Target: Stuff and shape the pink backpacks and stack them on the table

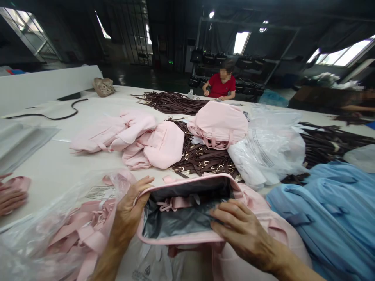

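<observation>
A pink bag (187,239) with a silvery-grey lining gapes open in front of me. My left hand (133,210) grips its left rim, thumb at the edge. Over the right front part of the opening is my right hand (238,226), its fingers loosely bent, slightly blurred, with nothing visible in them. Inside the bag lies a pink strap (178,203) with a looped end. Left of the bag, a clear plastic bag (32,249) holds several pink straps (84,230). More pink fabric (281,222) spreads out to the right of my right hand.
Pink bags (164,144) lie across the white table (58,136), near dark brown straps (202,158) with gold clasps. Plastic packaging (263,148) and blue bags (319,207) occupy the right. Another person's hand (11,199) shows at left; a person in red (222,84) sits opposite.
</observation>
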A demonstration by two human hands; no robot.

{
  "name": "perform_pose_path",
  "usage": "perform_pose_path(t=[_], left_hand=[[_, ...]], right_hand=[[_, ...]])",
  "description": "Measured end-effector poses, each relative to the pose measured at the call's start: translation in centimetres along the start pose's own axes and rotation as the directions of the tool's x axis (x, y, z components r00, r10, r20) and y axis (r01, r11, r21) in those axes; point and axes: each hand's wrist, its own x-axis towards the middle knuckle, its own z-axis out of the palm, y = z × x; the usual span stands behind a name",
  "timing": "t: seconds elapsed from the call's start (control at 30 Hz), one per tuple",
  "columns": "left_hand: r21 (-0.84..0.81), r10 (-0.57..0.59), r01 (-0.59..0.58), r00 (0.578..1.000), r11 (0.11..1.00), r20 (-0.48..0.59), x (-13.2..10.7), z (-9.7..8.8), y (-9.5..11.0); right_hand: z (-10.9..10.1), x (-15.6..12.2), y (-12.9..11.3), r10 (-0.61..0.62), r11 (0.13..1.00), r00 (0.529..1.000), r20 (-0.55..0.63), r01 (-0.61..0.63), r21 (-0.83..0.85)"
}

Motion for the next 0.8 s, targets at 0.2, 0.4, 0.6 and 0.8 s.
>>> perform_pose_path(t=[0.2, 0.4, 0.6, 0.8], left_hand=[[-0.142, 0.059, 0.015, 0.862, 0.99, 0.504, -0.9, -2.0, 0.5], [-0.077, -0.035, 0.075, 0.902, 0.994, 0.43, -1.7, -2.3, 1.7], [-0.542, -0.138, 0.198, 0.979, 0.816, 0.15, -1.1, 0.7, 0.6], [-0.547, -0.29, 0.211, 0.955, 0.81, -0.06, -0.8, 0.4, -4.2]], right_hand=[[-0.5, 1.1, 0.9, 0.078, 0.987, 0.995, -0.054, -0.085, -0.138], [-1.2, 3.3, 2.8, 0.177, 0.984, 0.981, 0.075, -0.178, 0.007], [-6.4, 7.6, 7.9, 0.163, 0.986, 0.982, 0.091, -0.166, 0.028], [-14.8, 10.4, 17.8, 0.202, 0.756, 0.841, -0.503, -0.46, -0.466]])
